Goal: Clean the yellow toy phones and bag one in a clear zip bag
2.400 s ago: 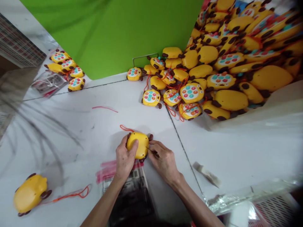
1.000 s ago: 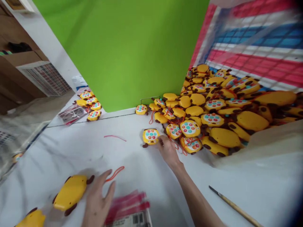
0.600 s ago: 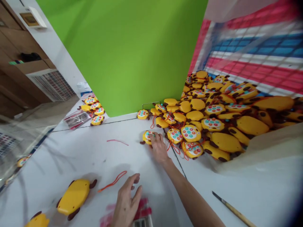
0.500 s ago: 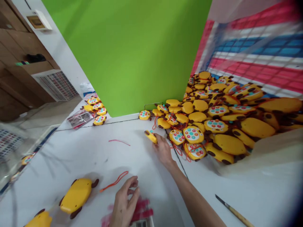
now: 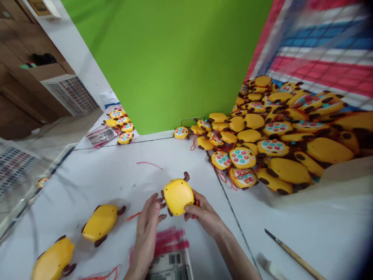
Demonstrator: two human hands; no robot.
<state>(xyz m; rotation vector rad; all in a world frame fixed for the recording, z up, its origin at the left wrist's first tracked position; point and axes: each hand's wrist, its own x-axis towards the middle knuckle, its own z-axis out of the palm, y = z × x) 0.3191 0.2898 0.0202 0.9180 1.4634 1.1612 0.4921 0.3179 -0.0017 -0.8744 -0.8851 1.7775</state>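
White table [image 5: 107, 177] is spreading below; the right hand [image 5: 206, 216] is pinching the yellow toy [image 5: 178, 196] above it, the left hand [image 5: 148, 225], loosely open, is cupping alongside, contact unclear; bracing both edges should be steadying it.

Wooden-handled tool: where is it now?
In the head view, the wooden-handled tool lies at lower right on the white table, below the yellow toy pile, right of the right hand.

We find two toys [image 5: 100, 221] left of the gripping right hand [image 5: 206, 216]. A tool [image 5: 292, 252] lies right; heaped toys [image 5: 278, 127], behind-right.
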